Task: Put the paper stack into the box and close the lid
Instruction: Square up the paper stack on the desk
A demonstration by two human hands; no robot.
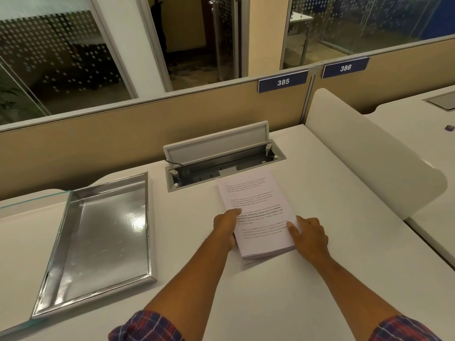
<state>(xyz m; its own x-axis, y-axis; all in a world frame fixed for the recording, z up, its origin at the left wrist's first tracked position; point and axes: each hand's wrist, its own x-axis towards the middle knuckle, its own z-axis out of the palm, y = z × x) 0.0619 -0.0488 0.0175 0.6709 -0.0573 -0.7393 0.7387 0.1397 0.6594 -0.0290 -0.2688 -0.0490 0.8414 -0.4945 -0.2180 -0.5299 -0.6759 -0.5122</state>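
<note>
A thick stack of printed white paper [256,207] lies flat on the white desk, just in front of the cable well. My left hand [225,227] presses against its left edge, thumb resting on the top sheet. My right hand [311,236] grips the right edge near the front corner, thumb on top. To the left stands the shallow silver box [69,252], open and empty. Its clear glass lid [27,206] hangs open off the box's left side, only its greenish edge showing.
A recessed cable well [221,166] with its grey flap [216,142] raised sits behind the paper. Tan partition [123,129] walls the far edge. A white curved divider [364,153] rises at the right, with a neighbouring desk beyond.
</note>
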